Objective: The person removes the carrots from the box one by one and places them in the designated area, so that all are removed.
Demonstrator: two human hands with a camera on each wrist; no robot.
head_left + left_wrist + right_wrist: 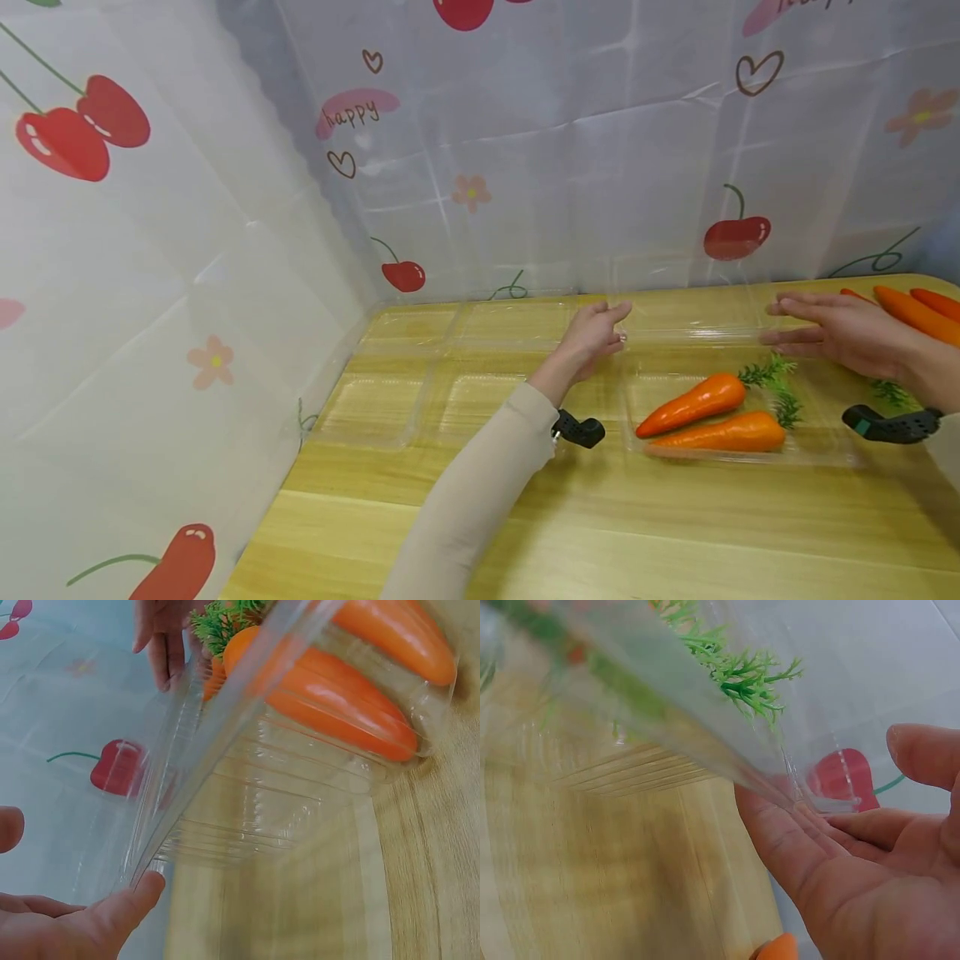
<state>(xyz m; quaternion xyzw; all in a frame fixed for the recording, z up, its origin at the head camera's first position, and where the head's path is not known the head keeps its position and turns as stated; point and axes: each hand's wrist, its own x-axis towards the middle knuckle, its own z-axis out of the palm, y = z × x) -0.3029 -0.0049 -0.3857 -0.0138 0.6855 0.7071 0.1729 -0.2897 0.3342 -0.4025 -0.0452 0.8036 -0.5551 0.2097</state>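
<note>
A clear plastic clamshell box [825,457] stands on the wooden table with its lid [690,321] raised at the back. Two orange carrots, an upper one [693,403] and a lower one [723,433], lie in it with green tops [783,387] pointing right. My left hand [594,333] is at the box's back left, fingertips against the plastic edge [187,787], thumb apart. On the other side, my right hand [847,333] has extended fingers [780,840] touching the plastic edge, its thumb held away. Neither hand wraps round the box.
Two more clear clamshell boxes, one at far left [408,429] and one beside it [450,417], stand open on the table. Several loose carrots [911,312] lie at the right, behind my right hand. A cherry-printed sheet [525,167] hangs behind the table and along its left side.
</note>
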